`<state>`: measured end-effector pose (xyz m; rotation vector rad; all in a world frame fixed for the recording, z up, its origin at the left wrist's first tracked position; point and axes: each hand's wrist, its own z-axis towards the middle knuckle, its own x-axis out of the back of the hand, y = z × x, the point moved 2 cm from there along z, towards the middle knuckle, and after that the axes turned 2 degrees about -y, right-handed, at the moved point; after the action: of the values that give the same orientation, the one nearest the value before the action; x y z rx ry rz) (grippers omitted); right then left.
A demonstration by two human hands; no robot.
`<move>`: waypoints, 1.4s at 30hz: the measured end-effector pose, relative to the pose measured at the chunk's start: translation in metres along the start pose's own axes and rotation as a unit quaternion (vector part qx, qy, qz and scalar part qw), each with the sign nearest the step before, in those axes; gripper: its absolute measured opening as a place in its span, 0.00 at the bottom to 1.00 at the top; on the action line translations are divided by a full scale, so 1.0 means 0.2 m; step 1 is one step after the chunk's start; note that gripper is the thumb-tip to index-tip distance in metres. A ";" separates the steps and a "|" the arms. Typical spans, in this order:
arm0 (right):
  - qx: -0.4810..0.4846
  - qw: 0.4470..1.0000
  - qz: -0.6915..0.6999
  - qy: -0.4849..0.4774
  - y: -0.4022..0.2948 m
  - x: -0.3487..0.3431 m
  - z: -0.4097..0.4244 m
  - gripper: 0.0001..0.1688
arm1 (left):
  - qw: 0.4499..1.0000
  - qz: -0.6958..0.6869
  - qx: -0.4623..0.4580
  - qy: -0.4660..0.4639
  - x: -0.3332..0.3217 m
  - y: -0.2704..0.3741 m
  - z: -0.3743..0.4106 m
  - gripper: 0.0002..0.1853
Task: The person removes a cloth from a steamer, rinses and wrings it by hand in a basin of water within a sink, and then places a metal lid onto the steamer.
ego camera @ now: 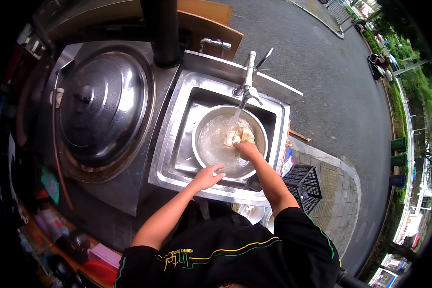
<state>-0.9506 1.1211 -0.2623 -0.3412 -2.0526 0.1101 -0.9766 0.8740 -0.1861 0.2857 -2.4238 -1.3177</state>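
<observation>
A round metal basin [198, 158] of cloudy, sudsy water stands in a stainless steel sink [176, 153]. From the faucet [249, 70] a stream runs into it, falling on a wet, cream-coloured cloth [243, 133]. My right hand [249, 150] grips the near edge of that cloth at the water's surface. At the basin's near rim is my left hand [209, 177], its fingers apart and nothing in them; whether it touches the rim I cannot tell. Something small and whitish shows in the water just below my right hand.
Left of the sink, a large domed metal lid [104, 108] covers a built-in stove pot, beside a long-handled tool [57, 144]. A black pipe [162, 32] rises behind. A second tap [216, 44] is past the sink's back. A black plastic crate [304, 187] stands at right.
</observation>
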 end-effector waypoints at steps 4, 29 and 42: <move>0.177 0.980 -0.079 0.041 -0.07 0.80 -0.26 0.19 | 0.989 -0.151 0.010 0.004 0.00 0.00 0.09 0.28; 0.125 0.942 0.251 0.185 -0.33 1.28 -1.14 0.25 | 0.532 -0.843 -0.070 -0.046 -0.02 0.81 0.26 0.17; -0.168 0.532 0.810 0.181 -0.23 0.55 -0.45 0.11 | 0.685 -0.712 -0.106 0.113 -0.02 0.72 0.30 0.11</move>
<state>-0.9310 1.1023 -0.1150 -2.2068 -0.6560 0.6817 -0.9984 0.9992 -0.0957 2.3989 -1.4980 -1.7793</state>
